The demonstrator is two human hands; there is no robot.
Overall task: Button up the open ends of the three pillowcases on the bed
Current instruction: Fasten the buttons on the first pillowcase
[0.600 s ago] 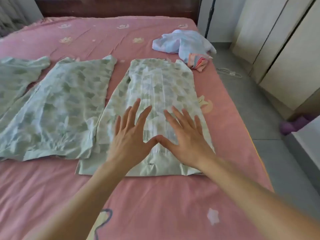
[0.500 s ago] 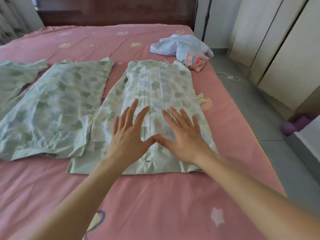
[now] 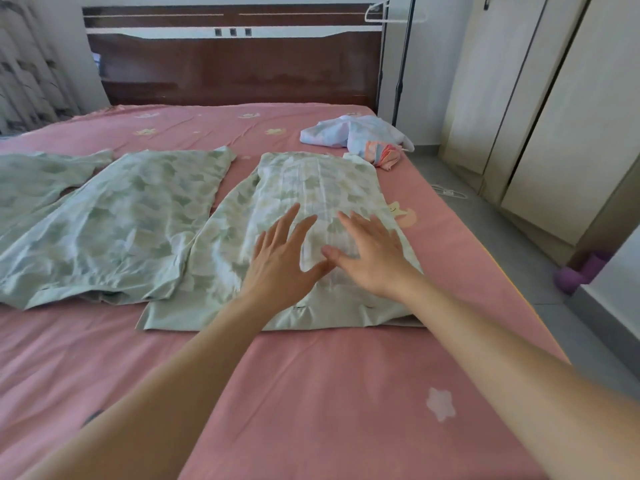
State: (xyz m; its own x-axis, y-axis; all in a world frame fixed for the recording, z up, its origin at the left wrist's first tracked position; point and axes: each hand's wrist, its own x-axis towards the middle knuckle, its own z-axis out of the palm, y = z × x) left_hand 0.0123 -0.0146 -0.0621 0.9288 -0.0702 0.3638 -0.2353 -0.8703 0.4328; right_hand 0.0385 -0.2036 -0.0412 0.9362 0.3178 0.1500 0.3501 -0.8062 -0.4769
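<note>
Three pale green leaf-print pillowcases lie flat on the pink bed (image 3: 311,393). The right pillowcase (image 3: 311,188) is nearest me, with its hem towards me and two dark buttonholes visible along that hem. My left hand (image 3: 282,258) and my right hand (image 3: 372,252) lie side by side on it, fingers straight and spread, thumbs nearly touching. The middle pillowcase (image 3: 114,223) lies to its left, its edge overlapping slightly. Only part of the left pillowcase (image 3: 31,181) shows at the frame's left edge.
A crumpled white and light-blue cloth (image 3: 353,135) with a striped piece lies near the bed's far right corner. The dark wooden headboard (image 3: 235,67) stands behind. Wardrobe doors (image 3: 554,116) and grey floor are to the right, with a purple object (image 3: 576,275) on the floor.
Both hands have slid a little farther up the right pillowcase, away from its hem. My view has lifted, showing the headboard.
</note>
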